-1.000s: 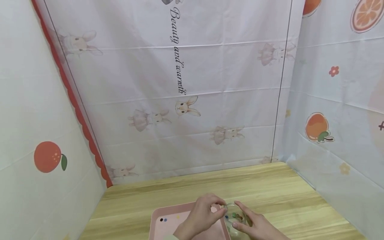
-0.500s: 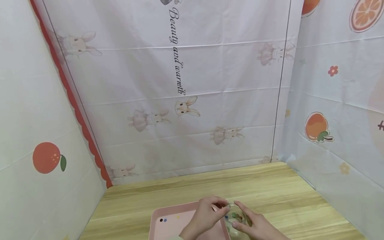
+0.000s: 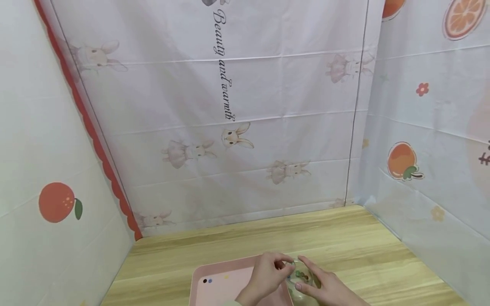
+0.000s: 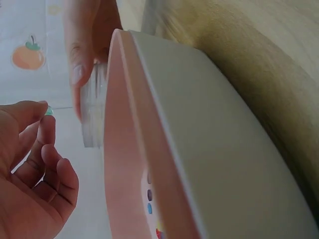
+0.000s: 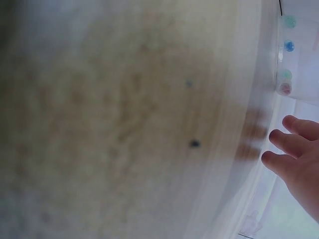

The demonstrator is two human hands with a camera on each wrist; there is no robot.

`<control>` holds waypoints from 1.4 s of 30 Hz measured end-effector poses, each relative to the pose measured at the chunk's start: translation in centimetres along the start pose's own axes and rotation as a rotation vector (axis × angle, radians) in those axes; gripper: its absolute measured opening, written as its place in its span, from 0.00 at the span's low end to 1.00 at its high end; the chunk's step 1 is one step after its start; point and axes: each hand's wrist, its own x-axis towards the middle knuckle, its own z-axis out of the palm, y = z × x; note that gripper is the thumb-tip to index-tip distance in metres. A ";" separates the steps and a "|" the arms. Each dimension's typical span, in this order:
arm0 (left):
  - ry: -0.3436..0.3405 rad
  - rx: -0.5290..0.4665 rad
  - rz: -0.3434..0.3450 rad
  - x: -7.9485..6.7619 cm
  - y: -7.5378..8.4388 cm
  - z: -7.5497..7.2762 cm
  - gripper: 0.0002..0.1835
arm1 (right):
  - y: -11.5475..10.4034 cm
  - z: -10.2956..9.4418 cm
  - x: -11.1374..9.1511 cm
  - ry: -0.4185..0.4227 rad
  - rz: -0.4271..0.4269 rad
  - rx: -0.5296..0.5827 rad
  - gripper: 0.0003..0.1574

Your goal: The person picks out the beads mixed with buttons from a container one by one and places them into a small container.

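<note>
Green bead [image 4: 49,111] pinched near jar [image 3: 300,280]

Head: the left hand [image 3: 266,274] hides part of a cut-off pink tray [image 3: 222,295]; the right hand [image 3: 327,287] grips the jar's rim.
Left wrist: thumb and forefinger pinch the half-hidden bead.
Right wrist: three fingers [image 5: 289,144] slightly spread, their contact unclear.

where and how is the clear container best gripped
Likely by the outer wall of the clear container, just below its rim, coming from the right, as the right hand does: the wall is round, and the pink tray sits close on its left.
</note>
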 end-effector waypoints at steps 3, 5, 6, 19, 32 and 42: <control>-0.008 -0.001 -0.008 -0.1 -0.2 0.3 0.10 | -0.1 0.0 -0.1 -0.014 0.007 0.019 0.48; -0.013 0.002 -0.013 -0.1 -0.3 0.5 0.10 | -0.2 0.0 -0.1 -0.019 0.012 0.025 0.48; -0.014 0.005 -0.011 0.0 -0.3 0.5 0.10 | -0.1 0.0 -0.1 -0.020 0.014 0.026 0.48; -0.022 0.034 0.005 0.4 -0.8 1.3 0.08 | -0.3 -0.1 -0.3 0.001 0.028 0.002 0.48; 0.013 0.085 -0.006 0.8 -0.8 1.6 0.07 | -0.5 -0.3 -0.2 0.017 0.033 -0.019 0.49; -0.010 0.089 0.018 0.9 -1.3 1.8 0.09 | -1.0 -0.2 -0.1 0.032 0.009 -0.034 0.48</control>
